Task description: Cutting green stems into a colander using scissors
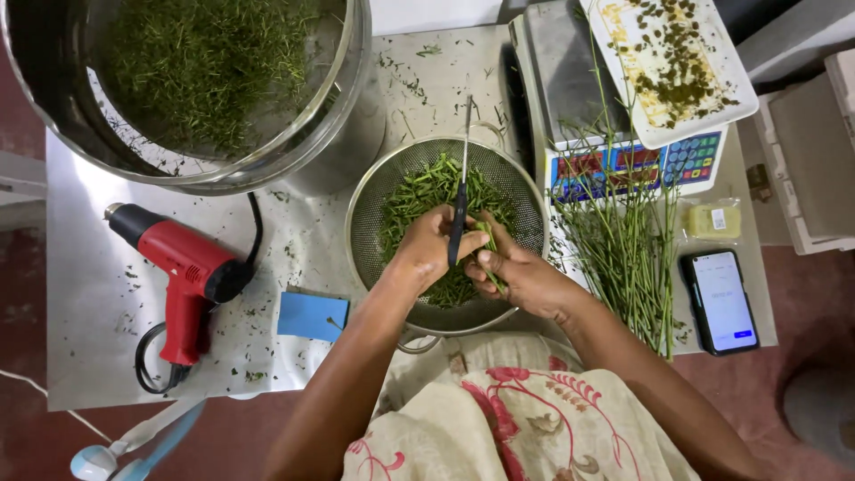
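— Green stems [489, 254], thin and whippy, sit pinched in the right hand [525, 278] just above the steel colander [374, 200] at the near middle of the table. How do they handle?

— Light and soft, I'd judge, and likely to bend or slip if held at the tip. Best gripped close to the cut, as the right fingers do now, closed narrow around the small bunch.

— And the left hand [429, 248]?

— Wrapped around the scissors [461, 191], blades pointing away over the colander, which already holds chopped green pieces.

— Largest things around?

— A big steel drum [352, 107] at the far left, its sieve floor strewn with fine green bits. Right of the colander, a weighing scale [570, 80] carries a white tray [739, 98] of dark crumbs at the far right. A red heat gun [183, 267] lies at the left, cord looped beneath it.

— Smaller things?

— A heap of long uncut stalks [628, 249] lies just right of the colander, some leaning over the scale. A phone [720, 301] lies near right, a small yellow packet [712, 220] beyond it, a blue card [312, 315] near left.

— Anything in the way?

— The stalk heap crowds the right forearm; otherwise the colander's mouth is free.
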